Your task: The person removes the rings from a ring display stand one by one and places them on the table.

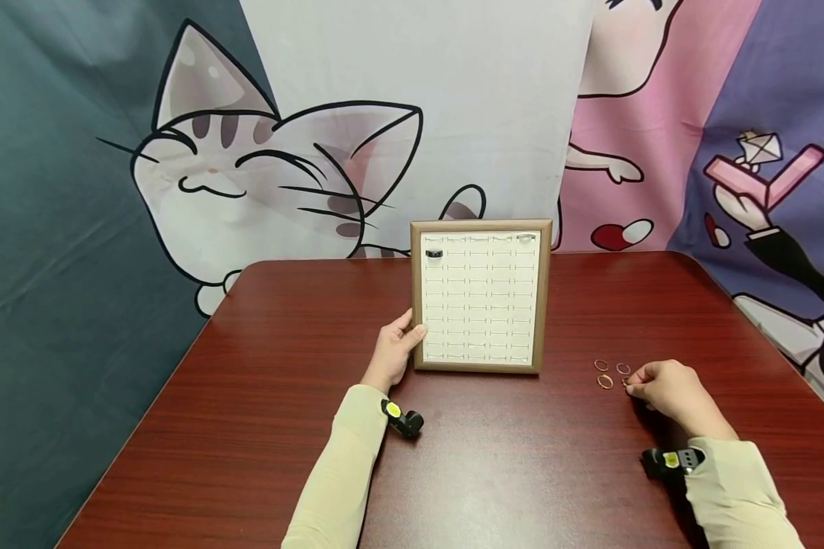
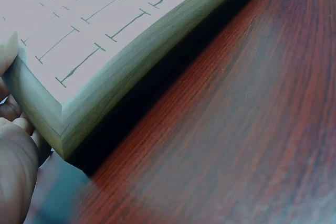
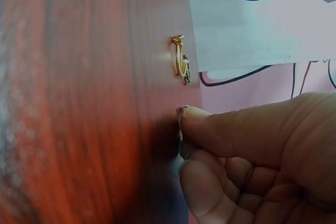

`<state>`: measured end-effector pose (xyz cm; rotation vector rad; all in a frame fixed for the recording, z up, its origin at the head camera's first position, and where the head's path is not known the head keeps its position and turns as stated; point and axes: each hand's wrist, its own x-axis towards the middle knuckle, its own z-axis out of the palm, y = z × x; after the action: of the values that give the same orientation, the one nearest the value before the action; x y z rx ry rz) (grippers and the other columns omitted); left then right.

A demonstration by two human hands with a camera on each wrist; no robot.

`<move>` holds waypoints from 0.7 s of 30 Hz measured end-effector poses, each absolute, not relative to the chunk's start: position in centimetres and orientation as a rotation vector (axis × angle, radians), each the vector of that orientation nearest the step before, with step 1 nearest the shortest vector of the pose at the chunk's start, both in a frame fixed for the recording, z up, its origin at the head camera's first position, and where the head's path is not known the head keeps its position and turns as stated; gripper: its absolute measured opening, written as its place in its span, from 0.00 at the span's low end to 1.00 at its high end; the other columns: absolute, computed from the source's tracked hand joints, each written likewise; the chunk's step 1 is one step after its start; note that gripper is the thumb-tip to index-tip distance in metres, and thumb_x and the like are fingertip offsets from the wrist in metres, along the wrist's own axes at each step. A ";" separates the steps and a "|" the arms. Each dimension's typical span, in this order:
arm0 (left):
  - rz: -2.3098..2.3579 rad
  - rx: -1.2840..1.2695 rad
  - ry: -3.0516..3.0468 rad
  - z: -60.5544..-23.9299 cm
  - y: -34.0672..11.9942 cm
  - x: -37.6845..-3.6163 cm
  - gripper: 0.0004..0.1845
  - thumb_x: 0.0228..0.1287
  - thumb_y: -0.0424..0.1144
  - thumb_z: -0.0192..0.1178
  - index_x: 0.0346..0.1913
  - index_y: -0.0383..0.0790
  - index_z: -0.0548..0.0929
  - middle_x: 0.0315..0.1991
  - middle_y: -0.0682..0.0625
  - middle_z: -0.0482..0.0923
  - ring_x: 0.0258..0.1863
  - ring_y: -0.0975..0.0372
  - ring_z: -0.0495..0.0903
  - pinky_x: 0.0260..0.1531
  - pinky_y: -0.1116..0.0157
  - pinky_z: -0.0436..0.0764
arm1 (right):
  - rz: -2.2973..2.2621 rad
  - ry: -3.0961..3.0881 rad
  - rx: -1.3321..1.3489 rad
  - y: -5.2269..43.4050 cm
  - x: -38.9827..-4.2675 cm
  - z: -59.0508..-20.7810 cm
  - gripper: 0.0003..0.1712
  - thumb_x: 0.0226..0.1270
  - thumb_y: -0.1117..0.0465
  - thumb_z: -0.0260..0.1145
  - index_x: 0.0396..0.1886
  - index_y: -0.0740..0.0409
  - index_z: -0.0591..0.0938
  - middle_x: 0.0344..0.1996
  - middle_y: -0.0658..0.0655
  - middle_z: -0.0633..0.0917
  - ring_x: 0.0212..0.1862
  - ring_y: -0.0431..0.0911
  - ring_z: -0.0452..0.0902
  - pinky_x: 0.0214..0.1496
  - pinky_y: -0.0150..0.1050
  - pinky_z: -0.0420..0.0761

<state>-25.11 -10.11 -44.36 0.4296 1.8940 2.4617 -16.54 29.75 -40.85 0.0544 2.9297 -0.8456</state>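
My left hand [image 1: 390,352] grips the left edge of a wood-framed ring display board [image 1: 477,305], thumb on the front and fingers behind. The board stands tilted up on the table, its cream face lined with rows of slots. A black ring [image 1: 434,254] sits in a slot at its upper left, and a silver ring [image 1: 525,237] at its upper right. To the right, my right hand [image 1: 676,396] pinches a small ring [image 1: 626,381] at the tabletop, mostly hidden by the fingertips. Beside it lie a gold ring [image 1: 604,381], another ring [image 1: 600,365] and a silvery ring [image 1: 623,369].
The reddish-brown wooden table [image 1: 261,427] reaches back to a cartoon-printed cloth [image 1: 494,99]. A black wrist camera [image 1: 403,419] is strapped over the left sleeve, and another wrist camera [image 1: 671,461] over the right.
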 end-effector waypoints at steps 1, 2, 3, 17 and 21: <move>2.461 0.431 1.895 -44.4 -10.1 -25.1 0.26 0.64 0.25 0.52 0.65 0.26 0.62 0.57 0.28 0.69 0.42 0.68 0.79 0.42 0.71 0.80 | -0.845 2.932 0.054 29.8 -16.5 -40.8 0.06 0.53 0.64 0.66 0.20 0.61 0.81 0.14 0.48 0.78 0.18 0.40 0.73 0.20 0.35 0.72; 2.462 0.429 1.892 -44.3 -10.1 -25.1 0.26 0.64 0.25 0.52 0.65 0.26 0.62 0.57 0.28 0.69 0.42 0.68 0.79 0.42 0.71 0.80 | -0.847 2.931 0.055 29.7 -16.5 -40.8 0.06 0.53 0.64 0.67 0.20 0.61 0.81 0.13 0.48 0.78 0.18 0.40 0.73 0.20 0.35 0.72; 2.461 0.428 1.894 -44.3 -10.1 -25.1 0.27 0.64 0.25 0.52 0.65 0.26 0.62 0.57 0.28 0.69 0.42 0.68 0.79 0.42 0.71 0.80 | -0.845 2.934 0.054 29.7 -16.5 -40.8 0.06 0.53 0.64 0.67 0.20 0.61 0.81 0.13 0.47 0.78 0.18 0.40 0.73 0.20 0.35 0.72; 2.457 0.411 1.882 -44.4 -10.1 -25.2 0.26 0.64 0.24 0.52 0.65 0.27 0.63 0.57 0.27 0.69 0.40 0.69 0.80 0.41 0.71 0.80 | -0.845 3.125 -0.045 26.7 -18.4 -37.3 0.07 0.56 0.61 0.66 0.29 0.62 0.83 0.23 0.56 0.84 0.26 0.45 0.71 0.26 0.36 0.69; 2.455 0.408 1.890 -44.4 -10.1 -25.1 0.26 0.64 0.25 0.51 0.65 0.28 0.63 0.57 0.27 0.69 0.41 0.69 0.80 0.41 0.71 0.80 | -0.907 3.185 -0.102 25.1 -19.4 -35.5 0.08 0.58 0.61 0.65 0.33 0.63 0.83 0.29 0.60 0.85 0.28 0.48 0.73 0.29 0.38 0.70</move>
<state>-25.09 -10.11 -44.37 0.4079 1.8898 2.4546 -19.38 25.11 -35.46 -0.1021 3.1846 -0.9066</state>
